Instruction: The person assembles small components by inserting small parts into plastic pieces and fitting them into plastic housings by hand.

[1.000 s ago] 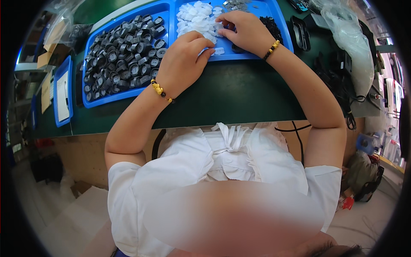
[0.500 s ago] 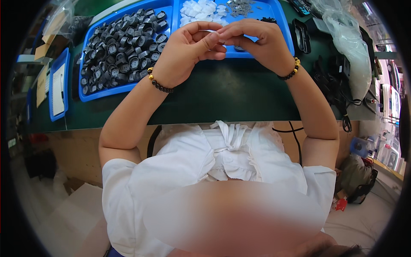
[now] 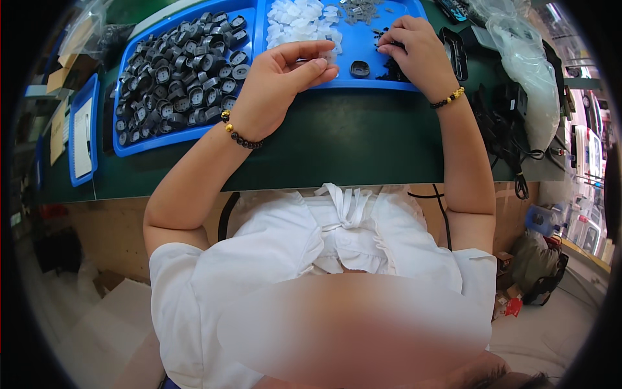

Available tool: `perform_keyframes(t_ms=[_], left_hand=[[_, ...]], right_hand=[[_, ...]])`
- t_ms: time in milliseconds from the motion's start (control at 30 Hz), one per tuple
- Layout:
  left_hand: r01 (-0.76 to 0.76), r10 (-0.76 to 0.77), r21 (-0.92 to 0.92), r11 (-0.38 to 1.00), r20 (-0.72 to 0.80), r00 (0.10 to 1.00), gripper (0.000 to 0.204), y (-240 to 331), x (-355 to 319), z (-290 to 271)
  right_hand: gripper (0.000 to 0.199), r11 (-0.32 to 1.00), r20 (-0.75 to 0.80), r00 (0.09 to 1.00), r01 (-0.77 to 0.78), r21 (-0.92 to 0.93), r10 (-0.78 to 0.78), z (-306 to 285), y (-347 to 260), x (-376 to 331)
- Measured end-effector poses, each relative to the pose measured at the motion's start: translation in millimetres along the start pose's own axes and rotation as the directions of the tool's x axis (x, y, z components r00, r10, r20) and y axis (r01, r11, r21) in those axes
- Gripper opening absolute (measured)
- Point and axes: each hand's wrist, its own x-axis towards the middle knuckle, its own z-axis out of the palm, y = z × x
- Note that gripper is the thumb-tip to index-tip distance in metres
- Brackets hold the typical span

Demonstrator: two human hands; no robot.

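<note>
My left hand (image 3: 285, 76) is closed in a pinch over the near edge of a blue tray (image 3: 258, 48). Between its thumb and forefinger is a small translucent piece (image 3: 329, 57). My right hand (image 3: 420, 57) has gone down to a pile of small black parts (image 3: 392, 70) in the tray's right section, fingertips bent together among them. What those fingertips pinch is too small to make out. One black rounded cap (image 3: 359, 69) lies alone in the tray between my hands.
Black caps (image 3: 175, 81) fill the tray's left section. White translucent pieces (image 3: 295, 23) and small grey parts (image 3: 361, 11) lie at the back. An open black case (image 3: 453, 52) and cables (image 3: 495, 126) are on the right. A blue tray with a notepad (image 3: 83, 136) stands far left.
My right hand has left my left hand and moved right to the small black parts. My left hand stays nearly in place, and the lone cap now shows fully.
</note>
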Motion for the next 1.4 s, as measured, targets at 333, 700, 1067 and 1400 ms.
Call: perform_keyframes(t_ms=[333,700,1067,1400], left_hand=[[0.03,-0.03,0.006,1.0,0.049,0.998,0.034,-0.9,-0.2,0.4],[0.001,0.004,-0.065,0.998,0.071,0.997,0.037,-2.8,-3.1,4.6],[-0.12,0.118,0.086,0.989,0.023,0.993,0.035,6.9,-7.1,7.8],[-0.249,0.244,0.253,0.935,0.051,0.968,0.033,11.5,-13.4,14.2]], right_hand=[[0.007,0.985,-0.011,0.997,0.076,-0.157,-0.079,18.3,1.9,-1.2],[0.009,0.942,-0.288,0.938,0.258,0.213,-0.192,-0.3,-66.7,0.5],[0.012,0.931,-0.384,0.864,0.363,0.028,-0.325,6.0,-66.5,-5.7],[0.017,0.918,-0.404,0.887,0.329,0.219,-0.222,-0.4,-70.8,-7.2]])
